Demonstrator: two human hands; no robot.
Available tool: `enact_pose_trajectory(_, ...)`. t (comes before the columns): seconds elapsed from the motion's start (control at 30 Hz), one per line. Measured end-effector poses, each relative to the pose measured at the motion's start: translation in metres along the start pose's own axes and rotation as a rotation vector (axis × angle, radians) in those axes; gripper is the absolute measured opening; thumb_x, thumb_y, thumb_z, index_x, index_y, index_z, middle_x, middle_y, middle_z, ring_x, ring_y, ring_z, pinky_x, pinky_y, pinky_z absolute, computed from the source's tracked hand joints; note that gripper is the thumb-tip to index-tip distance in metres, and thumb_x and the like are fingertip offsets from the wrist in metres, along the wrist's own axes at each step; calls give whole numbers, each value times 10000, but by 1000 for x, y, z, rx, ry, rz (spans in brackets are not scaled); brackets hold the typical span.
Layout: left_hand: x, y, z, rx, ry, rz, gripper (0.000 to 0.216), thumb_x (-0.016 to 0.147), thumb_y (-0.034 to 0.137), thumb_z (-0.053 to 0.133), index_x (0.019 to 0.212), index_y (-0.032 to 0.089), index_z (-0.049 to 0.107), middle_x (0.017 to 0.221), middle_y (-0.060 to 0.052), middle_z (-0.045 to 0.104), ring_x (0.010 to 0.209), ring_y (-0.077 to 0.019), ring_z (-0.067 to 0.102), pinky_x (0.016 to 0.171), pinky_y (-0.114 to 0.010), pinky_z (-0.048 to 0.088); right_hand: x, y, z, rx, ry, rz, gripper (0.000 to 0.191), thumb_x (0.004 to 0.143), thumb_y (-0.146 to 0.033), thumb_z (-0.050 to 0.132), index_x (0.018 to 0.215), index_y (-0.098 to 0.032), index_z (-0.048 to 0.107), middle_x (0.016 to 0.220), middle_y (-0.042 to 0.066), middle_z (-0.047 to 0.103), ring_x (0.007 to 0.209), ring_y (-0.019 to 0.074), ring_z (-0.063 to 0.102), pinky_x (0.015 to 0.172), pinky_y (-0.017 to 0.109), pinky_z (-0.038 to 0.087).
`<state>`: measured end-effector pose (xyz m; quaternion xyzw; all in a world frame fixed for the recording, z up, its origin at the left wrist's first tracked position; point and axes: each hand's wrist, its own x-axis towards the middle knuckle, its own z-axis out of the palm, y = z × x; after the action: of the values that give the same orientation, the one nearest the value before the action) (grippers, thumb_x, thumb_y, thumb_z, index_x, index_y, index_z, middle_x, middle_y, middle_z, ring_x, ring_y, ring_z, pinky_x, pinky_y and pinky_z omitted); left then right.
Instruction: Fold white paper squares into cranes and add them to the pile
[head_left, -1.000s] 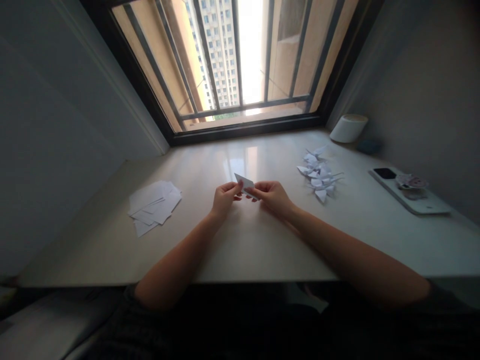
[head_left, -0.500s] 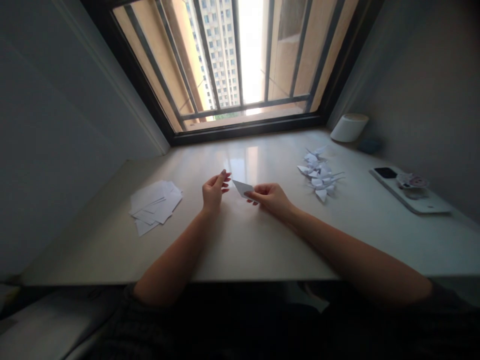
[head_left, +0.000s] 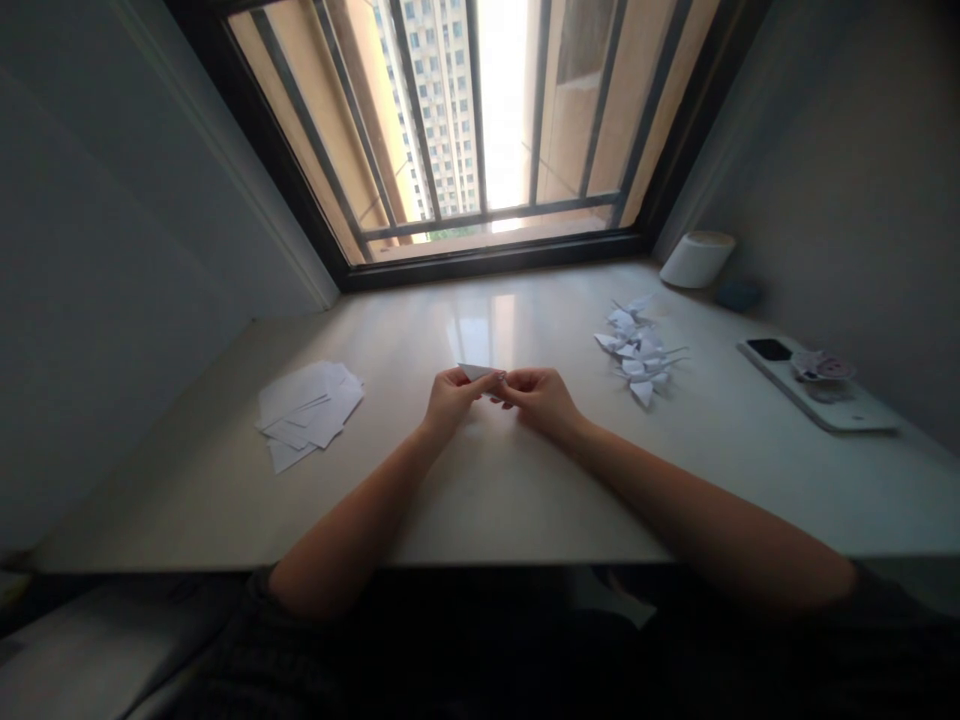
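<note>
A small folded piece of white paper (head_left: 477, 371) is held up over the table between both hands, its pointed corner showing at the upper left. My left hand (head_left: 452, 397) pinches it from the left, thumb laid across the front. From the right, my right hand (head_left: 536, 395) grips the other end, and the two thumbs nearly meet. Fingers cover the paper's lower part. Off to the left lies a loose stack of white paper sheets (head_left: 311, 405). On the right sits a cluster of folded paper cranes (head_left: 641, 350).
A phone (head_left: 817, 385) with a round grip on its back rests at the right. Behind it stands a white cylindrical object (head_left: 697, 258) beside a dark blurred item (head_left: 738, 293). The pale table (head_left: 480, 510) runs up to a barred window (head_left: 487, 265).
My left hand has moved right and down and closed on the folded paper, which it was apart from before. My right hand keeps its hold in about the same place.
</note>
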<state>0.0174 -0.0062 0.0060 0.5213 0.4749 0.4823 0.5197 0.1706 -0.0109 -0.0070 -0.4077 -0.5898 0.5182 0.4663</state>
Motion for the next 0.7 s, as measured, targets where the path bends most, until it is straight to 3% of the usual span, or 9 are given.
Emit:
enact_pose_trajectory(0.3, 2, 0, -4, -120, -36, -86, 307, 631, 477, 763, 722, 184, 750, 686, -37, 685, 583, -131, 560, 657, -306, 424, -1, -5, -1, 41, -43, 14, 361, 670, -525, 725, 773, -180, 749, 674, 50, 708, 573, 139, 599, 579, 281, 494)
enact_pose_trajectory(0.7, 5, 3, -13, -160, -122, -154, 557, 709, 648, 618, 830, 121, 752, 830, -111, 713, 718, -188, 612, 741, -331, 457, 1, -6, -3, 66, -79, 42, 358, 655, -500, 745, 771, -161, 750, 663, 50, 706, 555, 130, 591, 573, 270, 484)
